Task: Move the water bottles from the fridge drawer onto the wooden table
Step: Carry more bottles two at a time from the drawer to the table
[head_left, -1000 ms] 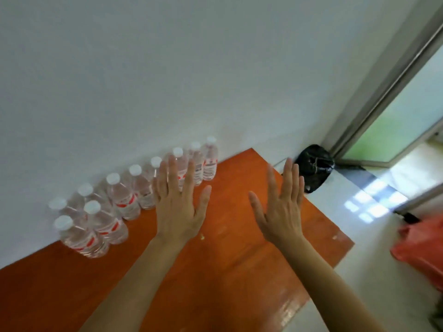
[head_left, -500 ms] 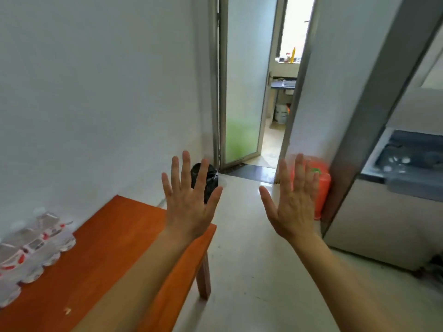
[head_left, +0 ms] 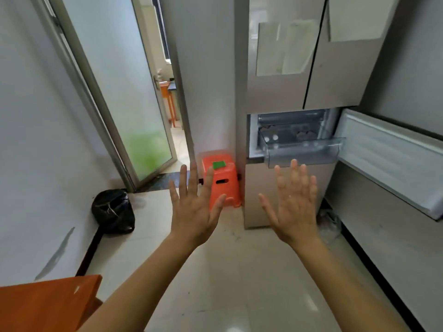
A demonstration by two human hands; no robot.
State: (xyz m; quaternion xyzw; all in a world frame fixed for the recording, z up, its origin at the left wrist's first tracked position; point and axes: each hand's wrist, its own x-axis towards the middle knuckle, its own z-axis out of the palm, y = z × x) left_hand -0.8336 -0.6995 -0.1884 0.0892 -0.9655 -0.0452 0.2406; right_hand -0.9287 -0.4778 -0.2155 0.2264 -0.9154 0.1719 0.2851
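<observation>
A clear plastic fridge drawer [head_left: 302, 152] stands pulled out of the grey fridge [head_left: 287, 97], with white bottle caps [head_left: 271, 138] showing inside it. The fridge's lower door [head_left: 393, 161] hangs open to the right. My left hand [head_left: 194, 209] and my right hand [head_left: 293, 207] are raised in front of me, palms forward, fingers spread, holding nothing. Both are well short of the drawer. Only a corner of the orange wooden table [head_left: 48, 305] shows at the lower left; the bottles on it are out of view.
An orange plastic stool [head_left: 221, 185] stands against the fridge's left side. A black bag [head_left: 112, 212] lies on the floor by the left wall. A frosted glass door [head_left: 115, 92] stands ajar behind it. Pale tiled floor [head_left: 239, 271] stretches between me and the fridge.
The view has swung right from the table and its row of bottles to the fridge. Both hands stay raised, spread and empty throughout.
</observation>
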